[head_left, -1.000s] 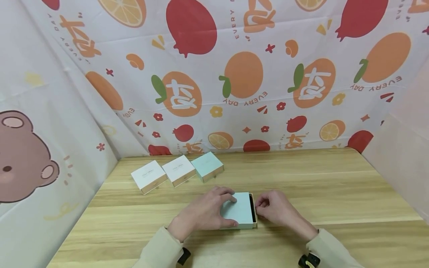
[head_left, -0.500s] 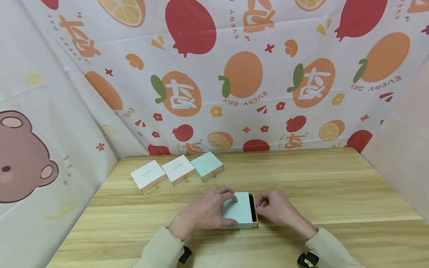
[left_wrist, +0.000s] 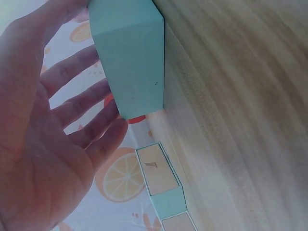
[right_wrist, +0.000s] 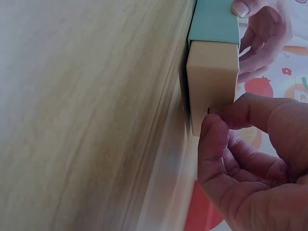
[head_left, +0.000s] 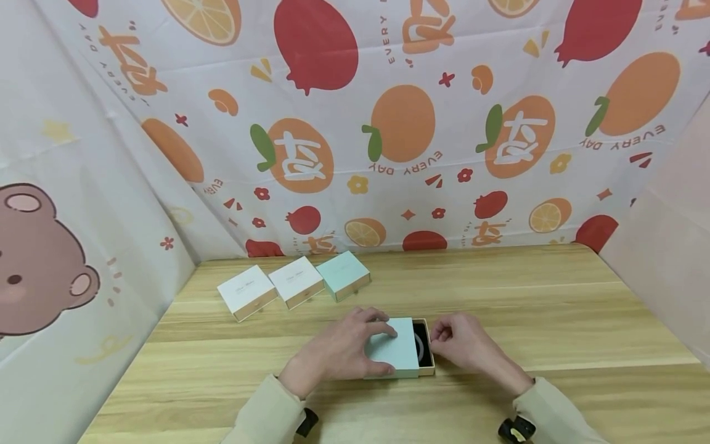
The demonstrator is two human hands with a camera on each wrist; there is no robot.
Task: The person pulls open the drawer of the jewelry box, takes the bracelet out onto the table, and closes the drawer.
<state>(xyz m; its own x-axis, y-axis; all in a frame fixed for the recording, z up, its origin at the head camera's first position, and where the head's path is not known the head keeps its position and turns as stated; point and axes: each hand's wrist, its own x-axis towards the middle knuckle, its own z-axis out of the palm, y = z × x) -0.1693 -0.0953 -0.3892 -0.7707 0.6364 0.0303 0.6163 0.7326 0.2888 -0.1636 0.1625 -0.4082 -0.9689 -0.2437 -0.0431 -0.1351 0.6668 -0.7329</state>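
A mint-green drawer box [head_left: 396,346] lies on the table in front of me. My left hand [head_left: 345,347] holds its sleeve, thumb along the near side and fingers over the top and far side. Out of the sleeve's right end sticks the tan drawer [right_wrist: 211,72], lined in black, with part of a pale curved band [head_left: 420,348] showing inside; the rest is hidden under the sleeve. My right hand [head_left: 465,342] pinches a small pull tab at the middle of the drawer's front, thumb against forefinger, the tab mostly covered by the fingertips.
At the back left, two white drawer boxes [head_left: 246,288] and another mint-green box [head_left: 342,272] stand in a row on the wooden table [head_left: 527,296]. A fruit-print cloth [head_left: 333,154] hangs behind the table.
My right hand has moved to the right, sliding the drawer further out of the sleeve, so more black lining and the pale band show. The left hand has stayed nearly in place.
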